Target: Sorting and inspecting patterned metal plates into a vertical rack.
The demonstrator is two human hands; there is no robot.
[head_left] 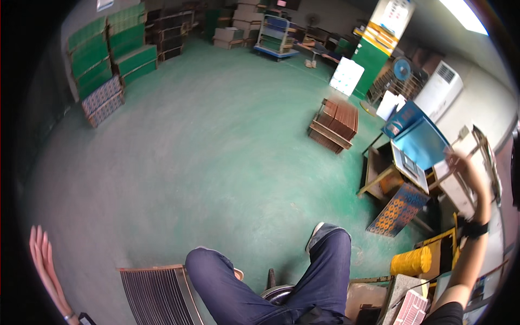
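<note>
At the far left edge, my left hand [42,252] is held out in the air with its fingers stretched and nothing in it. My right hand [460,165] is raised on the right, beside the tilted blue panel [425,143] above a small work stand [409,165]. Its fingers are blurred, so I cannot tell how they are bent or whether they touch the panel. A dark band [475,229] circles the right wrist. Beside my left knee, a rack of thin dark sheets [157,295] stands on the floor.
A bundle of brown sheets [336,123] stands ahead on the green floor [206,146]. An orange-patterned board [398,210] leans against the work stand. A yellow roll [410,261] lies near my right leg. Green crates [89,59] and a blue trolley [276,38] are farther back.
</note>
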